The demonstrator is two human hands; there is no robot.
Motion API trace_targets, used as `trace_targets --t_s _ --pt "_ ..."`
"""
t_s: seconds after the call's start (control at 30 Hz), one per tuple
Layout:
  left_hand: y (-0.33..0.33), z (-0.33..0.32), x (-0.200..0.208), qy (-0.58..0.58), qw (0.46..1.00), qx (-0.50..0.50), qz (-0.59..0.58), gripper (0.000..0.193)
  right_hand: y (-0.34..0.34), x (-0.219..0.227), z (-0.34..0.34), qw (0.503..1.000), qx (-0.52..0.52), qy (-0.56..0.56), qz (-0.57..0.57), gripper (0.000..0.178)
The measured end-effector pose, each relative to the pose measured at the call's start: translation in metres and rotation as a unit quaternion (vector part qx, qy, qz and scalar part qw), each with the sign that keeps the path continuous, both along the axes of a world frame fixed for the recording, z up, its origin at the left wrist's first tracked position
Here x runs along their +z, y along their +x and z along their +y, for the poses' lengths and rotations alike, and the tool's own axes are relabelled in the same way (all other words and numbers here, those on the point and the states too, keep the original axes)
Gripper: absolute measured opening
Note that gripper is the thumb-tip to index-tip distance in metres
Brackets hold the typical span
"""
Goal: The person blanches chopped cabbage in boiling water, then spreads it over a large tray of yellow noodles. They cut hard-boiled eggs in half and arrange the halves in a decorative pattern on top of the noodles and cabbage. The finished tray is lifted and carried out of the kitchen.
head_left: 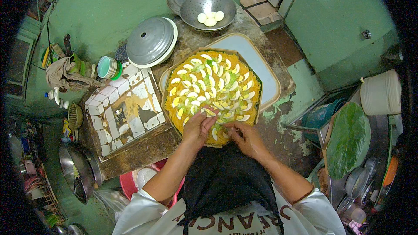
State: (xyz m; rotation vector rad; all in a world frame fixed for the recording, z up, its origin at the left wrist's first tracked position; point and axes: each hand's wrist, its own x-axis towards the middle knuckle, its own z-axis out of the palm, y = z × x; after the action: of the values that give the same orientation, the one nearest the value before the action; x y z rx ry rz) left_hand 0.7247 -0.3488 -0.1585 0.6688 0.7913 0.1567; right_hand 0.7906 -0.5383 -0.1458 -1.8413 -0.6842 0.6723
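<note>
A large octagonal tray [260, 100] with a leaf lining its edge holds orange-yellow noodles, topped with boiled egg wedges [201, 85] and pale green shredded vegetable. Over its near edge, my left hand [198, 129] is turned palm up with its fingers curled, and a boiled egg wedge [208, 112] lies at the fingertips. My right hand [245, 138] hovers just to the right, thumb and fingers drawn together low over the noodles. Whatever sits between those fingertips, if anything, is hidden.
Behind the tray, a metal colander [208, 3] holds several peeled eggs [210, 17]. A metal lid [150, 39] lies back left, beside a tiled sink [124, 113]. Under the food tray is a pale blue serving tray [244, 48]. Stacked bowls [108, 67] stand left; a large leaf [348, 141] lies right.
</note>
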Motion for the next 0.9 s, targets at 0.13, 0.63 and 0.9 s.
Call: trace_targets --t_s 0.13,0.63,0.9 --pt "0.008 0.011 0.004 -0.030 0.998 0.028 0.049 0.037 0.012 -0.019 0.015 0.991 -0.028 0.025 -0.131 0.024" --pt "-0.003 0.043 -0.006 -0.044 0.999 0.022 0.002 0.032 0.009 -0.006 0.038 0.998 0.021 0.013 -0.061 0.027" --pt "0.014 0.052 0.005 -0.053 0.996 0.057 0.045 0.032 0.040 -0.003 0.063 0.965 -0.003 -0.029 0.261 0.030"
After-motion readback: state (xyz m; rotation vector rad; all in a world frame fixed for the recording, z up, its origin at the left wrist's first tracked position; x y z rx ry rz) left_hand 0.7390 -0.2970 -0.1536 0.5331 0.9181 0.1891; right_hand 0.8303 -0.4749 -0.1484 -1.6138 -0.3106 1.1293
